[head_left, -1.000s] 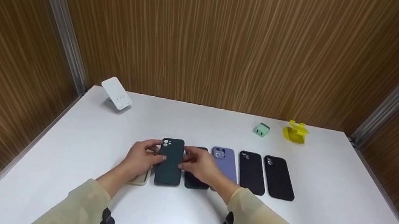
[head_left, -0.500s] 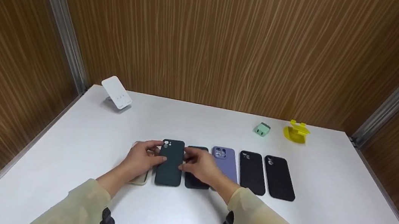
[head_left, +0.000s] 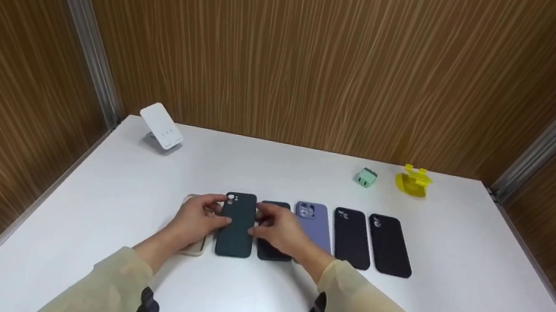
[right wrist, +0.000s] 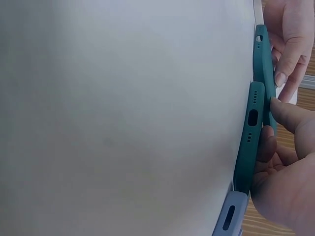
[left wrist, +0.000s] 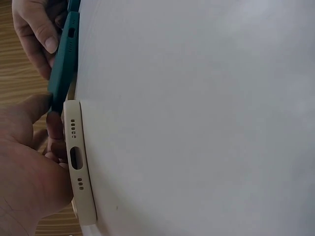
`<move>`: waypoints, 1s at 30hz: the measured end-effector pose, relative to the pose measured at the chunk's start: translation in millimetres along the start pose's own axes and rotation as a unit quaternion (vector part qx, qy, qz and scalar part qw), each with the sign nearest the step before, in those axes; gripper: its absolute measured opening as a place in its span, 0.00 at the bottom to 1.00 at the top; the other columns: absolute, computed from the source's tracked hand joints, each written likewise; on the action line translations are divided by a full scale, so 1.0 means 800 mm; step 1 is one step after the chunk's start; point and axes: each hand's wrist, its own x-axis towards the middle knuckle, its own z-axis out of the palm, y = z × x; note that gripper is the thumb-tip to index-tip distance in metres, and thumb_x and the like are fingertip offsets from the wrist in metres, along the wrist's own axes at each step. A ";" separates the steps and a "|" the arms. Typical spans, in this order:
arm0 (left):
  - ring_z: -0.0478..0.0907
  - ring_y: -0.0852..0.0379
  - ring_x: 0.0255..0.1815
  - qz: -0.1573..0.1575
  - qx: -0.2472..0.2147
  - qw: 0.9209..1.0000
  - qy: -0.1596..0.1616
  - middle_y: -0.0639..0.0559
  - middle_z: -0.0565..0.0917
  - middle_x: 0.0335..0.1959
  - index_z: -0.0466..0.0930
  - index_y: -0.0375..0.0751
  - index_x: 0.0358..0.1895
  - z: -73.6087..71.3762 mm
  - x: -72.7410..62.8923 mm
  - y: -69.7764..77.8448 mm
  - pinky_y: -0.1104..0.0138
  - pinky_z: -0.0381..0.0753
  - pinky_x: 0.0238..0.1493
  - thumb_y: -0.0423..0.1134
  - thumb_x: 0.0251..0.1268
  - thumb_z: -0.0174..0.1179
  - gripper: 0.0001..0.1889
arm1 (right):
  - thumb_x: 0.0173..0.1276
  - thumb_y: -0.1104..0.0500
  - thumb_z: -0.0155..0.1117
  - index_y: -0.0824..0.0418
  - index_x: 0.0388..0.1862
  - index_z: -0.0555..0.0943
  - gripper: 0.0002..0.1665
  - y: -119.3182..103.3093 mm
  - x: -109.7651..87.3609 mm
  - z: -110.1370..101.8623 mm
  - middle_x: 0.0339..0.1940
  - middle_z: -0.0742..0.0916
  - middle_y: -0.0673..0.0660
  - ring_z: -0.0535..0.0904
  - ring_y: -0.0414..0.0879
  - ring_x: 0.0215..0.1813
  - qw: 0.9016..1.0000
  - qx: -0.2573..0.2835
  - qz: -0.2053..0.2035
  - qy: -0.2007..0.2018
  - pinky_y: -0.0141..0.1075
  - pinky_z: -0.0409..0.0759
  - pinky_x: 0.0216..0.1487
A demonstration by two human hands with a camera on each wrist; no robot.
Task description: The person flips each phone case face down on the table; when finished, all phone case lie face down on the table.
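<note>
A dark green phone case (head_left: 236,230) lies back up, with camera cutouts at its top left, between the two hands. My left hand (head_left: 193,223) pinches its left edge, thumb on the back and fingers at the side. On the right edge, my right hand (head_left: 282,231) pinches it between thumb and fingers. Under the left hand sits a beige phone case (left wrist: 80,162), its port end showing in the left wrist view. Beneath the right hand is a second dark green case (right wrist: 248,137), partly hidden in the head view.
To the right in the row are a lavender phone case (head_left: 319,230) and two black ones, a nearer (head_left: 352,242) and a farther case (head_left: 391,249). Along the back stand a white phone stand (head_left: 161,127), a mint green charger plug (head_left: 366,178) and a yellow stand (head_left: 413,183).
</note>
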 end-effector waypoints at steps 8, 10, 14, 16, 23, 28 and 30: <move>0.76 0.54 0.44 0.002 0.006 1.000 0.001 0.47 0.82 0.49 0.78 0.42 0.72 0.000 0.001 -0.001 0.65 0.76 0.47 0.34 0.69 0.72 0.29 | 0.68 0.62 0.77 0.63 0.75 0.76 0.37 0.001 0.001 0.000 0.50 0.86 0.54 0.81 0.46 0.46 1.000 0.004 0.013 -0.005 0.44 0.82 0.55; 0.76 0.54 0.43 0.004 0.004 1.000 0.001 0.47 0.82 0.49 0.78 0.42 0.72 0.001 0.001 -0.001 0.65 0.77 0.46 0.34 0.69 0.72 0.29 | 0.68 0.62 0.78 0.63 0.76 0.76 0.38 0.000 0.001 0.000 0.50 0.86 0.54 0.81 0.46 0.46 1.000 0.006 0.014 -0.006 0.44 0.82 0.55; 0.75 0.54 0.43 0.009 0.006 1.000 0.002 0.47 0.82 0.48 0.78 0.41 0.72 0.001 0.001 -0.001 0.65 0.76 0.45 0.33 0.68 0.72 0.29 | 0.67 0.62 0.78 0.63 0.75 0.76 0.38 0.000 0.000 0.000 0.51 0.86 0.54 0.81 0.46 0.46 1.000 0.002 0.013 -0.006 0.44 0.82 0.54; 0.74 0.55 0.42 0.009 0.010 1.000 0.002 0.47 0.81 0.49 0.79 0.42 0.72 0.000 0.000 -0.001 0.65 0.75 0.45 0.33 0.68 0.72 0.29 | 0.67 0.63 0.78 0.64 0.75 0.76 0.38 -0.001 0.000 0.000 0.51 0.86 0.55 0.81 0.46 0.46 1.000 0.000 0.008 -0.005 0.44 0.82 0.54; 0.74 0.55 0.42 -0.002 0.013 1.000 -0.002 0.47 0.83 0.55 0.78 0.42 0.72 0.000 -0.001 0.001 0.66 0.74 0.44 0.34 0.67 0.73 0.30 | 0.65 0.63 0.80 0.65 0.74 0.77 0.39 -0.001 0.001 0.001 0.51 0.86 0.55 0.80 0.45 0.45 1.000 -0.014 -0.004 -0.003 0.42 0.82 0.51; 0.74 0.54 0.44 -0.003 0.013 1.000 -0.001 0.46 0.83 0.56 0.78 0.42 0.72 0.000 -0.001 0.002 0.64 0.75 0.47 0.34 0.68 0.73 0.30 | 0.64 0.64 0.80 0.66 0.73 0.77 0.38 0.001 0.002 0.001 0.51 0.85 0.57 0.80 0.45 0.44 1.000 -0.011 -0.013 0.000 0.42 0.82 0.51; 0.75 0.53 0.46 -0.005 0.010 1.000 -0.001 0.46 0.83 0.57 0.78 0.43 0.72 0.001 -0.001 0.002 0.62 0.76 0.50 0.35 0.68 0.72 0.29 | 0.65 0.64 0.80 0.66 0.73 0.77 0.38 0.002 0.002 0.001 0.52 0.85 0.57 0.80 0.45 0.44 1.000 -0.009 -0.013 0.001 0.42 0.82 0.51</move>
